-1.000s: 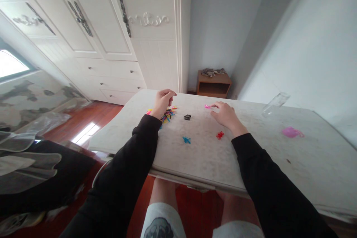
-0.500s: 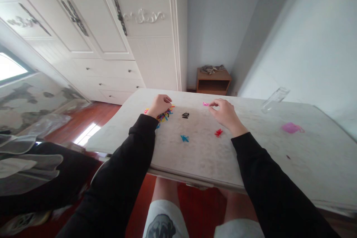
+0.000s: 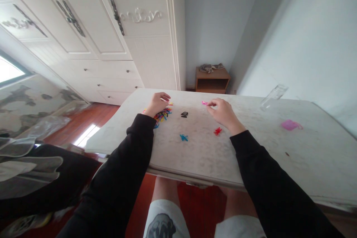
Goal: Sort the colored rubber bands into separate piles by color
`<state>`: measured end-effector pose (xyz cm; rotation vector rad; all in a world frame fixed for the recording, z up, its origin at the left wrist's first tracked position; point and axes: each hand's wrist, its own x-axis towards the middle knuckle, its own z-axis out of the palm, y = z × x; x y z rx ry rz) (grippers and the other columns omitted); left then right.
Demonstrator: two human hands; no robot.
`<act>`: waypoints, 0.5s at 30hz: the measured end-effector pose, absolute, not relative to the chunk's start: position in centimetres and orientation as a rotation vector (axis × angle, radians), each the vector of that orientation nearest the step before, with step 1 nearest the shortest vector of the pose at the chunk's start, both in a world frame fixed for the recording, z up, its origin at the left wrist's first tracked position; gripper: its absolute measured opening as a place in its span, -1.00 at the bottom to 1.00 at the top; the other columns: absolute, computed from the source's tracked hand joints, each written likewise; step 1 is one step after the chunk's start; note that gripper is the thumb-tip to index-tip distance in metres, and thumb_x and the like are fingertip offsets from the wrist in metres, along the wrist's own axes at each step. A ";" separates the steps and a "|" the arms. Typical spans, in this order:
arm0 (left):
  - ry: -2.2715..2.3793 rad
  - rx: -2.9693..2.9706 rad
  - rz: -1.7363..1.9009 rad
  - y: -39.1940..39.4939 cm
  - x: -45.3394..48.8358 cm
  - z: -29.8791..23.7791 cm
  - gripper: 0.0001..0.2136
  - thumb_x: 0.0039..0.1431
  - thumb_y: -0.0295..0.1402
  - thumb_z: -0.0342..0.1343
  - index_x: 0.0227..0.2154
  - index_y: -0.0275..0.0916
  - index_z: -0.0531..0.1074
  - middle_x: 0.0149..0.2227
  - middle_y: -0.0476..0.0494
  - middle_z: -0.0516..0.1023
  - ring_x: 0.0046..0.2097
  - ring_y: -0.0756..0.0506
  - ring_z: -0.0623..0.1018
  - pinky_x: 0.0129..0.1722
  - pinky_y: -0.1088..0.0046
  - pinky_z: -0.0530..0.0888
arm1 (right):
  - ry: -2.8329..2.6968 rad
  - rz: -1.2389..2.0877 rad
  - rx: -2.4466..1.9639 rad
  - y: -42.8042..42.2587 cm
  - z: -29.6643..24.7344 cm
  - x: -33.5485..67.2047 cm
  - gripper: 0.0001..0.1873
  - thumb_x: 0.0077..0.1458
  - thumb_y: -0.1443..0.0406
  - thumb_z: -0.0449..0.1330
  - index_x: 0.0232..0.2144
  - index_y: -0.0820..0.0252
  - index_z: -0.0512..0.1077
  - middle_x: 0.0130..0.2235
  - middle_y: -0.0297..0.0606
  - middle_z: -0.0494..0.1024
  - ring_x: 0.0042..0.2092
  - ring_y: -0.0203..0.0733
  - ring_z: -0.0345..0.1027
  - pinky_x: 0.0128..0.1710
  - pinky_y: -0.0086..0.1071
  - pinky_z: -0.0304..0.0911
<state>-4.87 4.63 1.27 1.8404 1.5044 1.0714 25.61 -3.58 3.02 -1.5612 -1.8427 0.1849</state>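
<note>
My left hand (image 3: 157,103) rests with curled fingers on a pile of small coloured clips (image 3: 162,113) at the far left of the white marbled table (image 3: 200,152); what its fingers hold is hidden. My right hand (image 3: 222,113) pinches at a small pink clip (image 3: 205,103) lying on the table. Between the hands lie a black clip (image 3: 184,114), a blue clip (image 3: 183,137) and a red clip (image 3: 217,131), each apart from the others.
A clear glass jar (image 3: 270,97) lies tilted at the table's far right, with a pink lid-like object (image 3: 290,125) nearer me. A white wardrobe (image 3: 117,37) and a small wooden nightstand (image 3: 212,80) stand behind. Plastic sheeting (image 3: 25,163) is on the floor at left.
My left hand came down from above the coloured pile and now rests on it. My right hand's fingers drew together by the pink clip. The view shifted slightly.
</note>
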 end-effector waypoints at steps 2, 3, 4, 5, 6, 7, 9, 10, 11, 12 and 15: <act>1.488 1.784 1.120 4.4 -4.6 1.6 -0.69 -0.22 -0.51 0.13 -0.32 -0.28 0.58 -0.31 -0.14 0.61 -0.38 -0.05 0.52 -0.38 0.46 0.44 | -1.842 0.189 -1.558 -3.6 3.1 25.6 -0.90 0.10 0.33 0.23 -0.43 0.10 0.53 -0.20 -0.20 0.66 -0.07 -0.01 0.49 0.03 -0.10 0.29; 1.482 1.767 1.138 4.3 -4.5 1.8 -0.71 -0.22 -0.51 0.14 -0.33 -0.28 0.57 -0.32 -0.14 0.60 -0.38 -0.05 0.52 -0.39 0.46 0.43 | -1.842 0.191 -1.558 -3.6 3.1 25.6 -0.90 0.10 0.34 0.23 -0.43 0.10 0.54 -0.20 -0.21 0.66 -0.07 -0.01 0.49 0.03 -0.11 0.29; 1.477 1.756 1.153 4.3 -4.4 1.9 -0.72 -0.23 -0.51 0.15 -0.34 -0.28 0.57 -0.33 -0.13 0.59 -0.37 -0.05 0.52 -0.40 0.47 0.43 | -1.842 0.195 -1.561 -3.6 3.1 25.6 -0.90 0.10 0.34 0.22 -0.43 0.10 0.54 -0.20 -0.21 0.66 -0.08 -0.02 0.49 0.02 -0.11 0.29; 1.474 1.748 1.165 4.3 -4.3 1.9 -0.73 -0.23 -0.50 0.17 -0.35 -0.28 0.56 -0.34 -0.13 0.58 -0.37 -0.05 0.52 -0.40 0.47 0.43 | -1.842 0.199 -1.564 -3.7 3.2 25.6 -0.90 0.10 0.34 0.23 -0.43 0.10 0.54 -0.20 -0.21 0.66 -0.09 -0.02 0.49 0.01 -0.12 0.29; 1.470 1.744 1.178 4.3 -4.3 2.0 -0.74 -0.24 -0.50 0.19 -0.36 -0.28 0.55 -0.35 -0.12 0.57 -0.37 -0.05 0.52 -0.39 0.47 0.43 | -1.844 0.204 -1.567 -3.7 3.2 25.6 -0.90 0.10 0.34 0.23 -0.43 0.10 0.54 -0.20 -0.21 0.66 -0.10 -0.03 0.49 0.00 -0.13 0.29; 1.463 1.746 1.194 4.4 -4.2 1.9 -0.75 -0.24 -0.49 0.21 -0.37 -0.28 0.55 -0.36 -0.11 0.57 -0.36 -0.04 0.53 -0.38 0.47 0.44 | -1.845 0.208 -1.569 -3.7 3.2 25.5 -0.90 0.10 0.34 0.23 -0.43 0.10 0.55 -0.19 -0.21 0.66 -0.10 -0.03 0.49 -0.01 -0.14 0.30; 1.439 1.763 1.229 4.5 -4.2 1.9 -0.77 -0.24 -0.47 0.25 -0.39 -0.29 0.53 -0.37 -0.10 0.56 -0.35 -0.05 0.54 -0.34 0.45 0.46 | -1.849 0.207 -1.571 -3.7 3.2 25.5 -0.90 0.10 0.33 0.23 -0.43 0.10 0.54 -0.19 -0.21 0.66 -0.11 -0.04 0.49 -0.02 -0.15 0.29; 1.423 1.776 1.245 4.6 -4.3 1.8 -0.77 -0.24 -0.46 0.26 -0.39 -0.29 0.53 -0.37 -0.10 0.57 -0.34 -0.05 0.55 -0.32 0.44 0.47 | -1.853 0.205 -1.569 -3.6 3.1 25.5 -0.90 0.10 0.33 0.23 -0.43 0.11 0.54 -0.20 -0.21 0.66 -0.10 -0.03 0.49 -0.01 -0.15 0.29; 1.408 1.789 1.257 4.6 -4.3 1.7 -0.77 -0.23 -0.44 0.27 -0.39 -0.29 0.53 -0.36 -0.10 0.57 -0.33 -0.05 0.56 -0.31 0.44 0.47 | -1.858 0.201 -1.566 -3.6 3.1 25.5 -0.89 0.11 0.33 0.23 -0.44 0.11 0.54 -0.20 -0.20 0.66 -0.09 -0.03 0.49 0.00 -0.15 0.29; 1.396 1.801 1.264 4.7 -4.4 1.7 -0.77 -0.22 -0.42 0.28 -0.39 -0.28 0.53 -0.35 -0.10 0.58 -0.33 -0.06 0.57 -0.30 0.43 0.47 | -1.864 0.196 -1.563 -3.6 3.0 25.5 -0.89 0.12 0.33 0.22 -0.44 0.11 0.54 -0.20 -0.20 0.66 -0.09 -0.03 0.49 0.01 -0.15 0.29; 1.398 1.815 1.271 4.9 -4.6 1.5 -0.75 -0.22 -0.40 0.30 -0.37 -0.28 0.54 -0.35 -0.10 0.58 -0.30 -0.07 0.58 -0.26 0.40 0.49 | -1.879 0.183 -1.554 -3.5 2.8 25.6 -0.88 0.13 0.32 0.22 -0.43 0.11 0.53 -0.20 -0.19 0.67 -0.07 -0.02 0.49 0.02 -0.15 0.30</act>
